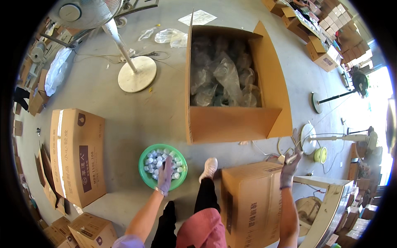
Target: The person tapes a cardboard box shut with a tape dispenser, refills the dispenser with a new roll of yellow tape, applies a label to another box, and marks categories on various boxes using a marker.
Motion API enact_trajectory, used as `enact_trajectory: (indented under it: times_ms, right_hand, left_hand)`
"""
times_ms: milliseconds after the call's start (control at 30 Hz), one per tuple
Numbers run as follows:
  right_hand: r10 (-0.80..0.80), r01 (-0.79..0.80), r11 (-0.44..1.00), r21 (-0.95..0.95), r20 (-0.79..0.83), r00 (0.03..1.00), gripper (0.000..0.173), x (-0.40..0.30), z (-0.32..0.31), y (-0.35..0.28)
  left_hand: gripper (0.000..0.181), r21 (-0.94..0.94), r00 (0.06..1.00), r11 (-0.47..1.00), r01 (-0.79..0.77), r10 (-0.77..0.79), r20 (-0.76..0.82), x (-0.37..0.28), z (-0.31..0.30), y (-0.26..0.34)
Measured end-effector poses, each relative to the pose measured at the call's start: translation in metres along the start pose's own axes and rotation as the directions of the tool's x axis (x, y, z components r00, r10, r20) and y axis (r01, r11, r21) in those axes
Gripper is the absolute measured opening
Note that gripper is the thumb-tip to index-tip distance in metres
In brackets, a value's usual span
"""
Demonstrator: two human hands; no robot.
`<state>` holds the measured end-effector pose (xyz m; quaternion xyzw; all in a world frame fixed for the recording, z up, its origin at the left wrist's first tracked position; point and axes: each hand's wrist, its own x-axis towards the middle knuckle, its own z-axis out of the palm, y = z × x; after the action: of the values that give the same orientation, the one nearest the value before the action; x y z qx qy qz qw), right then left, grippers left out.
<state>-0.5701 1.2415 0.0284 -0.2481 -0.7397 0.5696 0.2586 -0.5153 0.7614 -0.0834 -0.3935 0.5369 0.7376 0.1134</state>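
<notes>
My left hand (pixel 165 174), in a thin pale glove, reaches down into a round green plastic basin (pixel 141 173) on the floor. Many small white caps or capped vials (pixel 152 159) lie in the basin; the left fingertips are among or just over them, and their grip is hidden. My right hand (pixel 289 170), gloved too, is raised at the right above the end of a taped cardboard carton (pixel 251 198). Something pale shows near its fingers, too blurred to name. Ahead stands a large carton (pixel 229 124) with raised flaps, holding several items in clear plastic bags (pixel 228 77).
A printed, taped carton (pixel 79 155) stands at left, smaller cartons (pixel 91 229) below it. A pedestal fan's white base (pixel 137 74) is ahead left. Cables, another fan base (pixel 308 139) and a yellow-green bucket (pixel 320 155) lie right, beside a metal-edged table (pixel 335 201).
</notes>
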Motion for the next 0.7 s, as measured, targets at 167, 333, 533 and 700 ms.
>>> enact_trajectory:
  times_ms: [167, 333, 533, 700]
  right_hand:
    - [-0.143, 0.319, 0.775, -0.545, 0.34, 0.93, 0.04, 0.161, 0.03, 0.038]
    - [0.136, 0.064, 0.867, -0.494, 0.36, 0.923, 0.034, 0.239, -0.001, 0.029]
    - [0.307, -0.12, 0.833, -0.54, 0.271, 0.912, 0.03, 0.405, -0.124, 0.054]
    - [0.153, -0.136, 0.605, -0.785, -0.053, 0.987, 0.026, 0.444, -0.087, 0.022]
  left_hand:
    - [0.051, -0.192, 0.991, 0.979, -0.064, 0.085, 0.104, 0.09, 0.114, 0.037]
    - [0.052, -0.325, 0.984, 0.933, 0.157, -0.118, 0.136, 0.039, 0.206, -0.014]
    - [0.058, 0.142, 0.843, 0.888, 0.438, -0.461, 0.277, -0.119, 0.337, -0.061]
    - [0.045, 0.164, 0.684, 0.906, 0.391, -0.405, 0.607, -0.143, 0.364, -0.047]
